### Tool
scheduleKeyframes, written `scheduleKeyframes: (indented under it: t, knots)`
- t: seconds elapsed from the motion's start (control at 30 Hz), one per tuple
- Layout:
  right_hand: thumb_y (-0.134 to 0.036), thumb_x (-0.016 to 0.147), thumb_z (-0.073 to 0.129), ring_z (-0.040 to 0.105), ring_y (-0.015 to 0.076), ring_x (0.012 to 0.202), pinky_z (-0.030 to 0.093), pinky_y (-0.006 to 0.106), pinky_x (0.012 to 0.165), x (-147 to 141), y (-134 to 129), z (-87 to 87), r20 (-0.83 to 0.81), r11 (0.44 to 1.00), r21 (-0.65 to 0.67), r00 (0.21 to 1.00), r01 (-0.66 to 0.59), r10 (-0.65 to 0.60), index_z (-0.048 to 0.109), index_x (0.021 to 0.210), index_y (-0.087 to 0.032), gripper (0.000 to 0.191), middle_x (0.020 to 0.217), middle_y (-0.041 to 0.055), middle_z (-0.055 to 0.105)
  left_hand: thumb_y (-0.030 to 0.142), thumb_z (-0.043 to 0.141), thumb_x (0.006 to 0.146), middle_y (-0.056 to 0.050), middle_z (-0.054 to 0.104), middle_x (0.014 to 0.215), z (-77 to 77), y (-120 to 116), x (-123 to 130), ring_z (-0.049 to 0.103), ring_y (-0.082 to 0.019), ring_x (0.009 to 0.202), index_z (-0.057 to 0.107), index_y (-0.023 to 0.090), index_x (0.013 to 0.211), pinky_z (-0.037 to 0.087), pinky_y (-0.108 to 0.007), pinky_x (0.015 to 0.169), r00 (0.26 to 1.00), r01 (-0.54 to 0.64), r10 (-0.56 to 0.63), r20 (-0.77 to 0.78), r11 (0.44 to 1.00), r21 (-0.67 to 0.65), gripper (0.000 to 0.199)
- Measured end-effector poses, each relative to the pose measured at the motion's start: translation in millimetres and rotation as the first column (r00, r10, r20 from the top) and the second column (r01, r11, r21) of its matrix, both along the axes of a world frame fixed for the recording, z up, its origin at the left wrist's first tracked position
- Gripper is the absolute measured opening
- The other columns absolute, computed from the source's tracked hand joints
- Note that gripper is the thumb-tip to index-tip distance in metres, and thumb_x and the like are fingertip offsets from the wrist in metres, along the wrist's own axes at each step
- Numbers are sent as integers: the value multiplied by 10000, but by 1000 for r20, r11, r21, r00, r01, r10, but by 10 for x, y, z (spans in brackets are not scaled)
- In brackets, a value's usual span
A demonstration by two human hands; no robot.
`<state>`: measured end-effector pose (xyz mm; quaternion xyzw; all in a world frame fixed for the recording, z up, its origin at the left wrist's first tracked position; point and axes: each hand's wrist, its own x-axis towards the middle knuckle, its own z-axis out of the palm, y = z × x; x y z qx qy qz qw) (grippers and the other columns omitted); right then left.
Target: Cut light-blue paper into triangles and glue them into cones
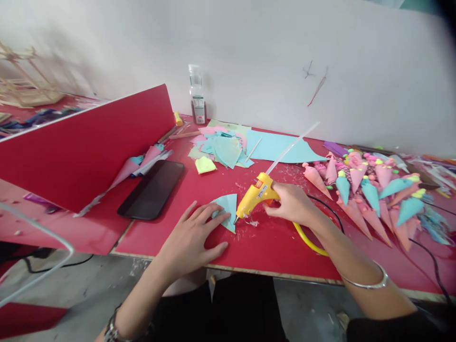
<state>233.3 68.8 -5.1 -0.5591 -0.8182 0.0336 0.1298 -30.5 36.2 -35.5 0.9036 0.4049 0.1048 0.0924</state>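
Observation:
A light blue fan-shaped piece (pixel 230 205) of paper or felt lies flat on the red table. My left hand (pixel 195 235) rests over its left side, fingers spread and pressing it down. In my right hand (pixel 294 202) is a yellow hot glue gun (pixel 253 195), gripped by its handle, with a clear glue stick (pixel 292 148) poking out of its back end. The metal nozzle points down and left at the right edge of the blue piece. Whether it touches cannot be seen. Strings of glue cling beneath the gun.
Pink and blue cones (pixel 370 192) are heaped at the right. Behind the work lie cut pieces (pixel 226 149), a large blue sheet (pixel 281 146) and a yellow-green scrap (pixel 205 165). A black phone (pixel 151 190) lies left, beside an upright red board (pixel 99 142). A bottle (pixel 197 97) stands by the wall.

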Motion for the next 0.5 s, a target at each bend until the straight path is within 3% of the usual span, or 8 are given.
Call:
scheduleKeyframes:
  t: [0.5]
  knots:
    - [-304, 662, 528, 450, 110, 499, 234, 220, 463, -6, -10, -27, 56, 999, -18, 998, -33, 34, 534, 804, -196, 178, 610, -19, 550, 437, 445, 816, -36, 417, 1320, -35, -2, -11, 385, -239, 1210, 403, 302, 1281, 244, -455, 1043, 999, 4, -5, 34, 1000, 6, 487]
